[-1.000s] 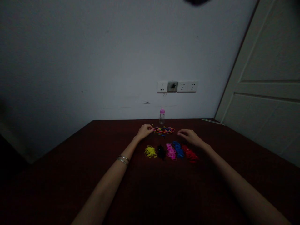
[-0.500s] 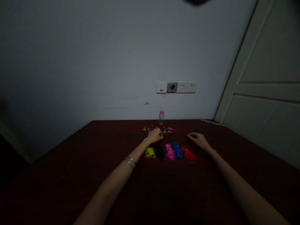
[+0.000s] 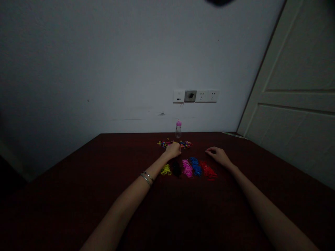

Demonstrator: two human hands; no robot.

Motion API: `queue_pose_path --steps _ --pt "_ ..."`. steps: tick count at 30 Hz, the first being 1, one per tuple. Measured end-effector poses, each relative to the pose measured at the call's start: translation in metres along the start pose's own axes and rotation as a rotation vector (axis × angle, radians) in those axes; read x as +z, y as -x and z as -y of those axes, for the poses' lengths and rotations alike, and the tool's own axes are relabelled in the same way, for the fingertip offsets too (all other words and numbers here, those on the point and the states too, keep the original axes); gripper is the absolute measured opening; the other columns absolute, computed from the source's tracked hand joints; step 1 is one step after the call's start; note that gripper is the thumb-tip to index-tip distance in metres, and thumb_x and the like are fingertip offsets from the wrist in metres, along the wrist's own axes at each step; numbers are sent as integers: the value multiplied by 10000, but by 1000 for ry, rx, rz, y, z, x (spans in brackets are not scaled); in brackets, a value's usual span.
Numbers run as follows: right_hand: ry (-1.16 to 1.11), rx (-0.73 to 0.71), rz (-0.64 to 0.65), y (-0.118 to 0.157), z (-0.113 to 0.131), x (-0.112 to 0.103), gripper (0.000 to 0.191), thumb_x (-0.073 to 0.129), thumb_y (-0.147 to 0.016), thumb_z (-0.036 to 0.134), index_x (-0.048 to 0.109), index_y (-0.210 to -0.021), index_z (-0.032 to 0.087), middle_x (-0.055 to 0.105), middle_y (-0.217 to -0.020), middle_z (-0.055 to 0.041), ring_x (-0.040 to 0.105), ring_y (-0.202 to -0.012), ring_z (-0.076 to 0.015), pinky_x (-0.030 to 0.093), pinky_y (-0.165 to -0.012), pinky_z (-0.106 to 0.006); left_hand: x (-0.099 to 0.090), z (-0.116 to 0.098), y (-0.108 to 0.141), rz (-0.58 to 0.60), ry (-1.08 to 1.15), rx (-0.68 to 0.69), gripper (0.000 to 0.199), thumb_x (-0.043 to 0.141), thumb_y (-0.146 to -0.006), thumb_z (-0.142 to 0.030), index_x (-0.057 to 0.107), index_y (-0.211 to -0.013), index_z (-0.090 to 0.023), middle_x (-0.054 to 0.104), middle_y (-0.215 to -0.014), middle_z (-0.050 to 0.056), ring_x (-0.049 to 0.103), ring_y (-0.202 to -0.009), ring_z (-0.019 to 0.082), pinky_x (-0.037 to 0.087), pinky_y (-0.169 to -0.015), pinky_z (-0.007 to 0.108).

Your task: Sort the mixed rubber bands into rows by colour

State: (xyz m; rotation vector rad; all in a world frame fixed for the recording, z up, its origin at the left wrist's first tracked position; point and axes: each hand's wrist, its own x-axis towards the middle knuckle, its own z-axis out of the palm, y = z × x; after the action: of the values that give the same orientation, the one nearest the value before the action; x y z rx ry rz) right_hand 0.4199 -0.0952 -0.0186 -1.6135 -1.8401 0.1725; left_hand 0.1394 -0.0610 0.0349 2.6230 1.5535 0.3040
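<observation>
My left hand (image 3: 173, 150) is closed at the near side of a mixed pile of coloured rubber bands (image 3: 186, 144), partly covering it. Whatever its fingers hold is hidden. Off to the right, my right hand (image 3: 219, 156) rests with thumb and fingertips pinched together; anything between them is too small to make out. Nearer to me, sorted heaps lie side by side: yellow rubber bands (image 3: 165, 170), black rubber bands (image 3: 176, 169), pink rubber bands (image 3: 187, 168), blue rubber bands (image 3: 195, 166) and red rubber bands (image 3: 208, 169).
A small clear bottle with a pink top (image 3: 178, 130) stands behind the mixed pile, close to the wall. Wall sockets (image 3: 206, 96) are above it. The dark red table (image 3: 125, 153) reaches the wall, and a pale panelled door (image 3: 293, 115) is at the right.
The view has shifted slightly, so everything sits a little further left. My left hand stays closed by the mixed pile, and my right hand remains pinched with little movement.
</observation>
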Motion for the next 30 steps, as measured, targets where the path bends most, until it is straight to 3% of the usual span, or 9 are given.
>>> queue_pose_path --steps 13,19,25,30 --pt "17 -16 4 1 -2 0 275 515 -784 396 696 -860 205 693 -934 -67 632 -860 -215 468 -824 -333 7 15 -4 6 213 29 153 547 -684 -117 689 -741 -119 667 -749 71 603 -720 145 452 -704 228" --pt "49 -42 22 -1 -6 2 291 496 -794 390 695 -873 193 689 -949 -78 632 -867 -212 466 -821 -322 -9 31 2 52 292 79 171 557 -649 -119 707 -732 -115 654 -690 30 574 -672 121 433 -657 196" --pt "48 -31 16 1 -2 0 277 500 -791 379 693 -880 202 692 -944 -65 633 -859 -206 465 -814 -313 -32 49 15 222 429 172 165 584 -622 -146 712 -718 -108 651 -663 20 564 -643 111 416 -604 183" --pt "52 -30 10 2 0 -1 264 506 -786 370 693 -873 205 693 -935 -66 633 -845 -212 470 -795 -317 -31 53 21 410 499 208 137 603 -586 -113 714 -664 -129 640 -608 5 534 -580 92 392 -569 179"
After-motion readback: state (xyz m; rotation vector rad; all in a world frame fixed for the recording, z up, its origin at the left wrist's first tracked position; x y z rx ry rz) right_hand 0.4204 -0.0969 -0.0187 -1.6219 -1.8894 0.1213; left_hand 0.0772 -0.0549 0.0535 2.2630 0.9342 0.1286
